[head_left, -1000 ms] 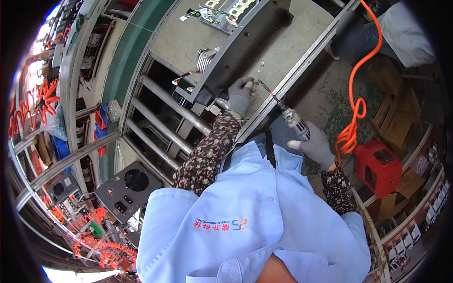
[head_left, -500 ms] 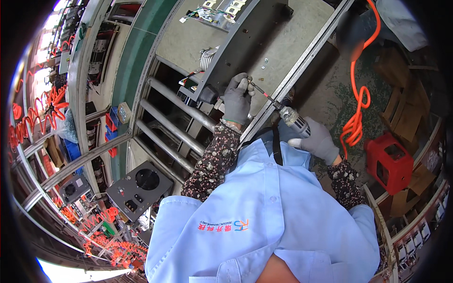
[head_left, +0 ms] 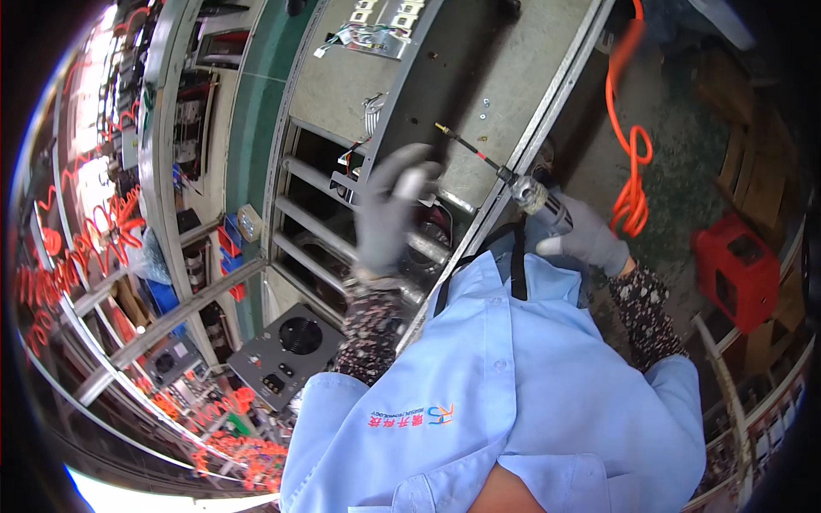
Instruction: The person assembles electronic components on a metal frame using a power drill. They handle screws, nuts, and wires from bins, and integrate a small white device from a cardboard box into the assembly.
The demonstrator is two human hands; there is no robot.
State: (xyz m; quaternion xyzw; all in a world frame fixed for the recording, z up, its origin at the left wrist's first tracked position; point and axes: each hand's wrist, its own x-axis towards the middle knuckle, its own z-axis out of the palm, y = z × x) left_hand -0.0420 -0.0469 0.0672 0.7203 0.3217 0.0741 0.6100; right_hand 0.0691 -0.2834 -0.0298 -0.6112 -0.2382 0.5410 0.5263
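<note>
My right hand (head_left: 592, 239), in a grey glove, grips a power screwdriver (head_left: 540, 203) with a clear-and-dark body. Its long bit points up and left over the bench, and a small brass-coloured piece (head_left: 441, 127), apparently a screw, sits at the tip. My left hand (head_left: 385, 214), also gloved in grey, is blurred by motion over the roller bars, beside the near end of a dark grey metal panel (head_left: 428, 94). Whether its fingers hold anything is not clear. A few small screws (head_left: 485, 103) lie on the bench to the right of the panel.
Metal roller bars (head_left: 316, 227) cross the gap left of me. A grey box with a round fan (head_left: 291, 350) stands at lower left. An orange coiled hose (head_left: 631, 171) hangs at right, above a red plastic container (head_left: 734, 272). Wired parts (head_left: 372, 38) lie at the far end.
My left hand has left the screwdriver's tip and moved left and down over the rollers. The bit's tip, with the brass-coloured piece, now shows uncovered. The whole view has shifted slightly.
</note>
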